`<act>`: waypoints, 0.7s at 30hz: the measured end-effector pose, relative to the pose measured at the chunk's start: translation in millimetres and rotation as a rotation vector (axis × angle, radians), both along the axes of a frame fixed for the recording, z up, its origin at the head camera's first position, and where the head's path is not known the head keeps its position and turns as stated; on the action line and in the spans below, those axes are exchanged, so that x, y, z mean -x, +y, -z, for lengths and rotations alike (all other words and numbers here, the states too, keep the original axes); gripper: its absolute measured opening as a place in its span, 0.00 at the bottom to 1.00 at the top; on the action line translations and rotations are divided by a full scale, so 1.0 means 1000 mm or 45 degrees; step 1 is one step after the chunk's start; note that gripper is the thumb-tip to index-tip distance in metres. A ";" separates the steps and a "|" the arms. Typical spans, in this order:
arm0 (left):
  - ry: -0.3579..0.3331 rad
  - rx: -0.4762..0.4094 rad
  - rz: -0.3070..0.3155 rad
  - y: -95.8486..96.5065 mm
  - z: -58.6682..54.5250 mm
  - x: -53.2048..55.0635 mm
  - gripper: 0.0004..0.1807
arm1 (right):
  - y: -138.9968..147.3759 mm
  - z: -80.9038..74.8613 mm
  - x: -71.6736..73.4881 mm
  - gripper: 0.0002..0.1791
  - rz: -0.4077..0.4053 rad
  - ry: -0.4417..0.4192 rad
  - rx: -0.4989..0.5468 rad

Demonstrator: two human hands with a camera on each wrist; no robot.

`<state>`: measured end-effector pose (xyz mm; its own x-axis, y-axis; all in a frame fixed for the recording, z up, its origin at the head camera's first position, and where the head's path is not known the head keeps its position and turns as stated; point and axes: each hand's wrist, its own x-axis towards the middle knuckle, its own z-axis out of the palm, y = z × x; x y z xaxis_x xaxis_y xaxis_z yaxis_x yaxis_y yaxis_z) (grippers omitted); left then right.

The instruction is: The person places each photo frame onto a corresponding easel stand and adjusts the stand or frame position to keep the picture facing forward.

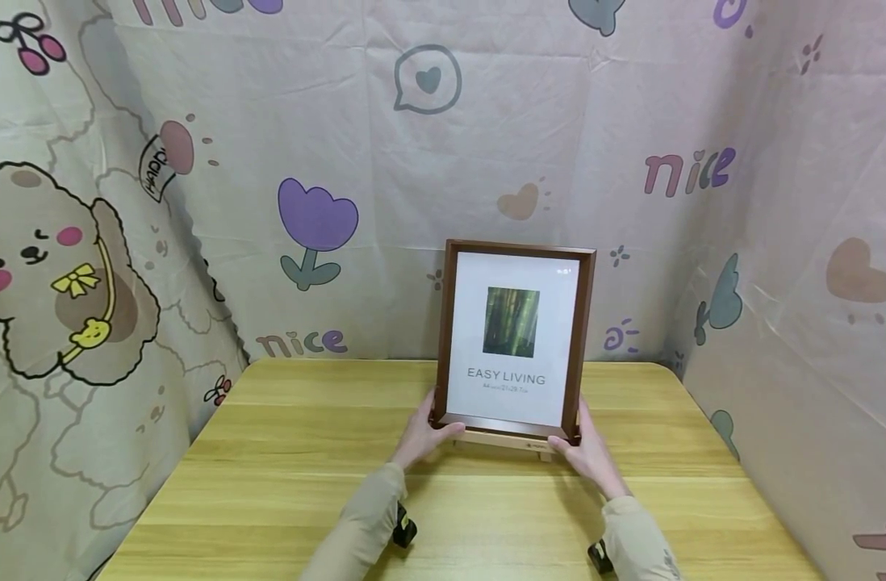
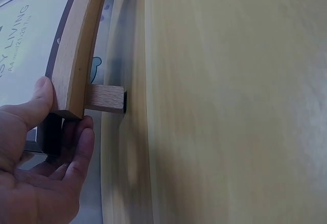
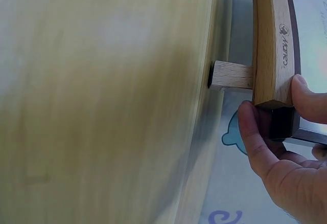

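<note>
A brown picture frame (image 1: 511, 339) with "EASY LIVING" printed on its white sheet stands upright, leaning slightly back, on a small wooden easel (image 1: 504, 440). My left hand (image 1: 420, 436) grips the lower left corner, thumb on the front and fingers curled behind. At the lower right corner, my right hand (image 1: 591, 452) holds the frame the same way. Both wrist views show the easel's ledge (image 2: 76, 55) under the frame's bottom edge and a short easel leg (image 3: 231, 75) beside each hand. The rest of the easel is hidden behind the frame.
The wooden table (image 1: 283, 484) extends around the easel on all sides. Behind it hangs a printed cloth (image 1: 385, 145), close to the table's back edge. Cloth also closes off the left and right. A black wrist camera (image 1: 404, 528) sits under the left sleeve.
</note>
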<state>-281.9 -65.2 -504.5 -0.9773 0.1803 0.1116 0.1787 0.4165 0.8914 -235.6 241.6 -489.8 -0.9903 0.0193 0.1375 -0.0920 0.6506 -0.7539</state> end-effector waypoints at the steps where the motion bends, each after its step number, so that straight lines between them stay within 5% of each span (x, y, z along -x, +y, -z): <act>1: -0.008 0.001 -0.007 -0.001 0.000 0.000 0.55 | -0.001 0.000 0.000 0.57 0.000 0.000 0.002; 21: 0.022 0.007 -0.075 -0.019 -0.001 -0.003 0.54 | -0.019 0.000 0.008 0.57 -0.030 0.026 0.041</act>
